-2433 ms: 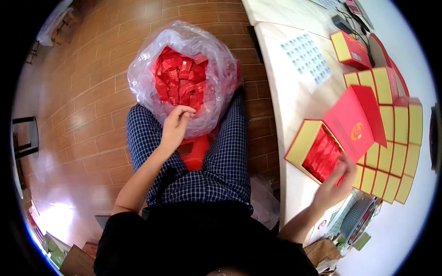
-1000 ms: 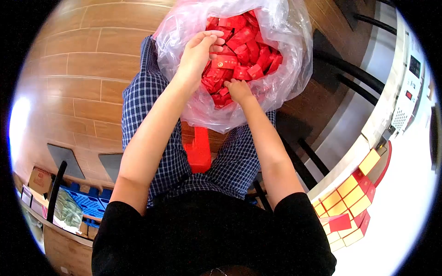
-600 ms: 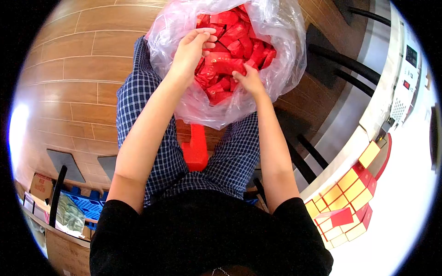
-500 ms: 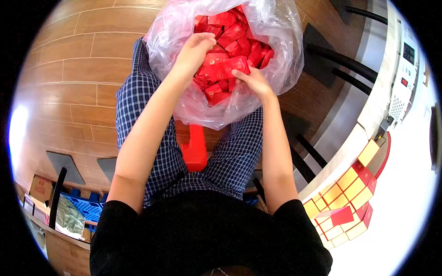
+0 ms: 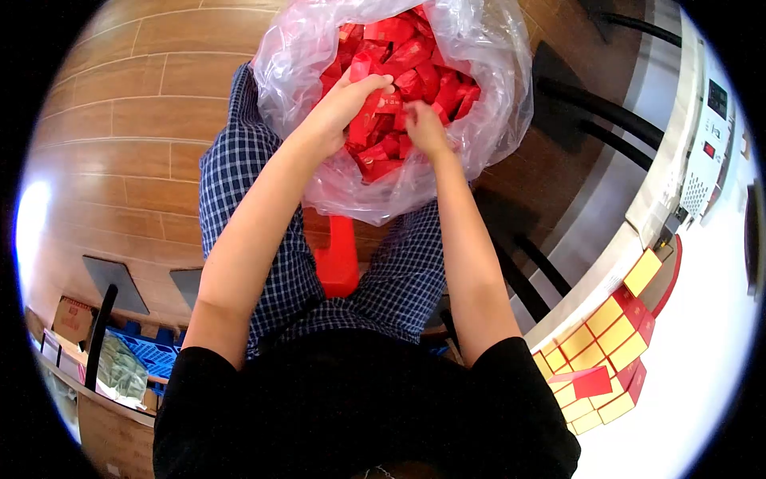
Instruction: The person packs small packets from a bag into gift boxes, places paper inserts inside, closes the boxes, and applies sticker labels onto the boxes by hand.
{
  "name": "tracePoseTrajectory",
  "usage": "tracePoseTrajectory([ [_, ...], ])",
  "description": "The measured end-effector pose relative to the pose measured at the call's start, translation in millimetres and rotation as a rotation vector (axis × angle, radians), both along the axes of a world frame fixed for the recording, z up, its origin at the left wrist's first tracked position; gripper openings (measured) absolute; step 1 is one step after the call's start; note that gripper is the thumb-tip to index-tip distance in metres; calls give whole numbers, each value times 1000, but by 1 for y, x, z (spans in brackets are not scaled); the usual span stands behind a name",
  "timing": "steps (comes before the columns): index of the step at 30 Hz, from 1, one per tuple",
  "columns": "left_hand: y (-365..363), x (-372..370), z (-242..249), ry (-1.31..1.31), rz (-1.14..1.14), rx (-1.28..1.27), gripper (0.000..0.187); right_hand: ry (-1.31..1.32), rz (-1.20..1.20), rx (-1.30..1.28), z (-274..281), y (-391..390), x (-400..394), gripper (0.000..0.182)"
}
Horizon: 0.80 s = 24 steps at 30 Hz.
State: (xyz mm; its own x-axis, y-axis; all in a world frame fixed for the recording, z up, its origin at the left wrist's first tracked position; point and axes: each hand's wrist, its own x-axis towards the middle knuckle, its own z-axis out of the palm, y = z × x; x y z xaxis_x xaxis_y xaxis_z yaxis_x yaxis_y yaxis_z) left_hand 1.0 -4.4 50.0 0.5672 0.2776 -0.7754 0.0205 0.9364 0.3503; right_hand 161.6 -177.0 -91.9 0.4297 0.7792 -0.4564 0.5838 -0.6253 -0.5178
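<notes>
A large clear plastic bag point(image 5: 487, 136), its mouth spread wide, sits between my knees and holds many small red packets point(image 5: 411, 54). Over the heap, my left hand point(image 5: 351, 104) is closed on a red packet point(image 5: 364, 124) that hangs upright below the thumb. My right hand point(image 5: 427, 128) is just to the right of it, above the packets near the bag's inner side. Its fingertips are smeared by motion, so whether anything is in them cannot be told.
On the white table point(image 5: 686, 343) at the right stand rows of yellow and red boxes point(image 5: 594, 343) and a white device point(image 5: 706, 148) with a panel. Black table legs point(image 5: 598, 104) rise beside the bag. A blue pallet point(image 5: 148, 351) and a cardboard box point(image 5: 73, 319) are at the lower left.
The red packet has passed from my right hand to my left and turned from lying sideways to upright. My right hand has let go and shifted slightly left, now blurred.
</notes>
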Motion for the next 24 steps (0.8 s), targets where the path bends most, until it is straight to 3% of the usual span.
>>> tracePoseTrajectory([
  [1, 1, -1, -6, 11, -49, 47, 26, -221, 283, -106, -16, -14, 0, 21],
  [2, -1, -1, -11, 21, -48, 45, 26, -212, 284, -106, -18, -20, -4, 21],
  [4, -2, 2, -13, -7, -32, 31, 31, -416, 528, -217, -10, -36, -17, 20],
  [5, -2, 1, -10, 2, -68, 65, 36, -489, 586, -310, -7, -38, -20, 19],
  [9, -1, 4, -4, 33, -102, 101, 37, -486, 542, -271, -2, -34, -11, 16],
  [12, -2, 7, 0, 23, -119, 165, 41, -316, 313, -68, 26, -13, 2, 16],
  [14, -6, 11, 4, 107, -84, 174, 41, 65, -142, 147, 47, 1, 4, 20],
  [16, -9, 13, 5, 103, -130, 247, 49, 248, -319, 238, 84, 16, 3, 26],
  [17, -12, 14, 2, 71, -150, 252, 50, 465, -436, 338, 94, 18, -2, 29],
  [18, -15, 14, 2, 39, -169, 257, 52, 447, -439, 346, 110, 23, -9, 29],
  [20, -26, 14, 21, -63, -180, 207, 59, 812, -674, 469, 153, 32, -31, 33],
  [21, -36, 14, 31, -121, -166, 135, 65, 790, -693, 455, 160, 31, -38, 37],
  [22, -47, 13, 38, -177, -155, 65, 70, 557, -616, 579, 160, 31, -49, 35],
  [24, -73, 9, 36, -358, -173, 88, 83, 43, -484, 444, 179, 18, -62, 34],
])
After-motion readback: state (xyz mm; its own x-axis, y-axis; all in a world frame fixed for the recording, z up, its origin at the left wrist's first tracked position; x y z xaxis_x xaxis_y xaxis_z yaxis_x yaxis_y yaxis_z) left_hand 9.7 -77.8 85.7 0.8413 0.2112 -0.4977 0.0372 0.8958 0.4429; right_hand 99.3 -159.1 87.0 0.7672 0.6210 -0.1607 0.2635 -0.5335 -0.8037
